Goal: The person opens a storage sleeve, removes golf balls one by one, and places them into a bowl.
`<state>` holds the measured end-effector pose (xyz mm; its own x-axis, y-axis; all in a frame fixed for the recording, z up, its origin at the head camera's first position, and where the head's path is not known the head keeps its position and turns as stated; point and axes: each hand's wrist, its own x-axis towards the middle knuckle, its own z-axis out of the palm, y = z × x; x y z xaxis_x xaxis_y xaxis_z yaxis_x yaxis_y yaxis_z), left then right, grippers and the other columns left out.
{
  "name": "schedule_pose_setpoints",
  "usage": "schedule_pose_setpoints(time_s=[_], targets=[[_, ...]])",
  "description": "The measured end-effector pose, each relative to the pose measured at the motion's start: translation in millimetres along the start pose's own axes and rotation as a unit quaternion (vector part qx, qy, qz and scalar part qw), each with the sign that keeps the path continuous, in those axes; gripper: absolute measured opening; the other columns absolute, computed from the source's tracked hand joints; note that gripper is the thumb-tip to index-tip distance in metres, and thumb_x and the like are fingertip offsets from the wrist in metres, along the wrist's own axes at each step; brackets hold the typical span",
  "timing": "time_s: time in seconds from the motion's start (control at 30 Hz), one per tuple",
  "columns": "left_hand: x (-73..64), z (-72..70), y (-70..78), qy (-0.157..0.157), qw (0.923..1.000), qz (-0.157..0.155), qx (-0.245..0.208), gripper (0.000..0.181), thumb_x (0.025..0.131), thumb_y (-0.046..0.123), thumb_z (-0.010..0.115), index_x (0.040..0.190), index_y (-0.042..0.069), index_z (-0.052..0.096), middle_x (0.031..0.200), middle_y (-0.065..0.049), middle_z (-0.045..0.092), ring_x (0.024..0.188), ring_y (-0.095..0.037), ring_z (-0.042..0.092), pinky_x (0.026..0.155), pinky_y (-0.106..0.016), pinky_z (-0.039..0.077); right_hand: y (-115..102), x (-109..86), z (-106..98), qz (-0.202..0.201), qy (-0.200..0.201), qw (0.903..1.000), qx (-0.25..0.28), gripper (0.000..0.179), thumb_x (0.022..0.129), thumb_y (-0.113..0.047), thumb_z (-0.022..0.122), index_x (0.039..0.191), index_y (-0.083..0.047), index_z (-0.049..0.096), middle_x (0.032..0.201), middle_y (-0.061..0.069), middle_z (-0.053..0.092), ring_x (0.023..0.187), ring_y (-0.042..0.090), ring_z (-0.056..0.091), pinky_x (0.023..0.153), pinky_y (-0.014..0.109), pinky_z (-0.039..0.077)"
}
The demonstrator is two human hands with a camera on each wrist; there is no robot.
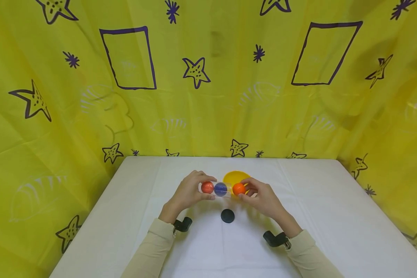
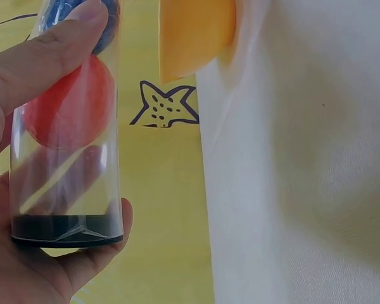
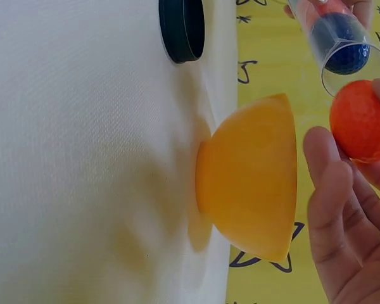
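My left hand (image 1: 190,189) grips a clear plastic tube (image 2: 66,183) that lies sideways above the table, its dark end cap (image 2: 68,229) by the palm. Inside it sit a red ball (image 2: 73,104) and a dark blue golf ball (image 3: 342,47), the blue one nearer the open end. Just off that open mouth, my right hand (image 1: 264,197) pinches an orange golf ball (image 3: 362,120) between thumb and fingers. Behind and below the hands stands a yellow bowl (image 3: 250,180); its inside is mostly hidden.
A round black cap (image 1: 227,216) lies on the white-covered table (image 1: 201,247), nearer me than the bowl. Yellow curtains (image 1: 215,108) with drawn stars hang behind the table and along both sides. Each wrist wears a black camera mount (image 1: 275,239).
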<state>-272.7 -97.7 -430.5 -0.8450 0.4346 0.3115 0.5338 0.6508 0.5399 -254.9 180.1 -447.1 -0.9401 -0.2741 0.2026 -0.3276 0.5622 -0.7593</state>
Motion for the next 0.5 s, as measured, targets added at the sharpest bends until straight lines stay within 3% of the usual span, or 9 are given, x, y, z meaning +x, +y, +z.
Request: schedule_pose_setpoints(time_s=[0.17, 0.33, 0.5], targets=[[-0.6, -0.8, 0.4, -0.005, 0.9999, -0.011, -0.003, 0.05, 0.074, 0.026, 0.093, 0.121, 0.02, 0.075, 0.106, 0.001, 0.069, 0.103, -0.016, 0.055, 0.086, -0.034, 0.051, 3.6, 0.6, -2.0, 0.002, 0.05, 0.9987, -0.004, 0.037, 0.089, -0.019, 0.08, 0.122, -0.008, 0.066, 0.1, 0.008, 0.073, 0.08, 0.016, 0.064, 0.066, 0.022, 0.052], [-0.4, -1.1, 0.0, -0.004, 1.0, -0.007, 0.0, 0.05, 0.074, 0.026, 0.093, 0.121, 0.021, 0.075, 0.106, 0.002, 0.069, 0.102, -0.015, 0.055, 0.085, -0.033, 0.051, 8.9, 1.5, -5.9, 0.031, 0.082, 0.9961, -0.011, 0.04, 0.092, -0.022, 0.077, 0.127, -0.008, 0.064, 0.111, 0.012, 0.071, 0.089, 0.022, 0.062, 0.065, 0.022, 0.051], [-0.1, -1.0, -0.5, -0.004, 0.9999, -0.01, 0.006, 0.051, 0.074, 0.026, 0.093, 0.121, 0.021, 0.075, 0.105, 0.002, 0.068, 0.1, -0.015, 0.054, 0.082, -0.03, 0.05, 13.9, 1.8, -8.1, 0.039, 0.111, 0.9928, -0.024, 0.043, 0.092, -0.026, 0.077, 0.128, -0.005, 0.064, 0.117, 0.013, 0.067, 0.104, 0.029, 0.06, 0.076, 0.023, 0.05]])
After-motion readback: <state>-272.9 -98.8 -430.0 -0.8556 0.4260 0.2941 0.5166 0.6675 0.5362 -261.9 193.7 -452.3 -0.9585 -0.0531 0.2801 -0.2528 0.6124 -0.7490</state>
